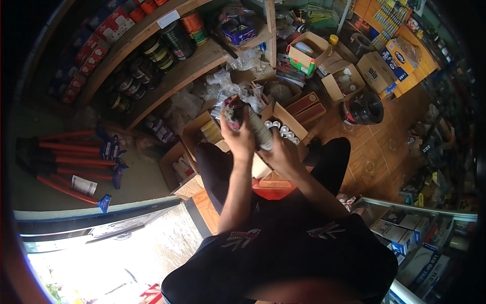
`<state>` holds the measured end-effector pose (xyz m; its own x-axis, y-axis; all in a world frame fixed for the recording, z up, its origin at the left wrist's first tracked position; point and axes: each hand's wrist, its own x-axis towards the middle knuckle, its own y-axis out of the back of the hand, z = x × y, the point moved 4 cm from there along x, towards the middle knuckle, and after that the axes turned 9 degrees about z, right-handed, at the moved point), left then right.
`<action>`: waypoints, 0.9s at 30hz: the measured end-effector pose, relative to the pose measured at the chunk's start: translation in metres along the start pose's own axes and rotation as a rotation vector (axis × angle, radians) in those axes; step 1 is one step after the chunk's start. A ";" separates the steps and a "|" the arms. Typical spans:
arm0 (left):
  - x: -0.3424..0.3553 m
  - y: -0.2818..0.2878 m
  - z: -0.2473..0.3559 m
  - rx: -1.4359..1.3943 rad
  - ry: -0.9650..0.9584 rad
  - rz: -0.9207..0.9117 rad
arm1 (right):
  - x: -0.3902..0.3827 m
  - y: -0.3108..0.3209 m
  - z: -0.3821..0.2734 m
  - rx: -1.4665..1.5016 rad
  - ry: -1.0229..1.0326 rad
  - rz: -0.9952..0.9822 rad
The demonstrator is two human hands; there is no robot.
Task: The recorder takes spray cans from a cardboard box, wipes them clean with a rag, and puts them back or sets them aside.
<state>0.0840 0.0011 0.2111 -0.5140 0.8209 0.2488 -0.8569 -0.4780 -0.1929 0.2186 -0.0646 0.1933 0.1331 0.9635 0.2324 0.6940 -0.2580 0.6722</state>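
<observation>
Grey and ribbed-looking, a slender cylinder of uncertain material [259,130] is held up in front of the body, above the open cardboard boxes, its long axis slanting from upper left, beside the left hand's thumb, to lower right, into the right hand. The right hand [282,158] is the nearer of the two to its lower end and is closed around that end, the fingers mostly hidden behind it. The left hand [241,142] is curled tightly about a crumpled, dark red and grey rag-like bundle [233,114], which sits just left of the cylinder's upper end; whether the bundle or those fingers touch the cylinder cannot be told from above. Both wrists come up from the lower edge, and the hands are near each other with the cylinder bridging the space between them. Just right of the cylinder, beyond the right hand, is an open brown cardboard box [278,112] holding shiny silver-white cylinders with round ends [285,129]. Farther off to the left, long-handled tools with orange grips [76,148] lie on a greenish-grey surface [134,190].
</observation>
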 end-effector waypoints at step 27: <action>-0.031 0.012 0.005 -0.707 0.807 -0.327 | -0.040 -0.008 0.023 0.900 0.224 -0.132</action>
<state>0.0894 -0.0314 0.2063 0.1272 0.9593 -0.2522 -0.5994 -0.1282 -0.7901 0.2234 -0.0997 0.1623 -0.0598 0.9206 0.3859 0.9929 0.0948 -0.0724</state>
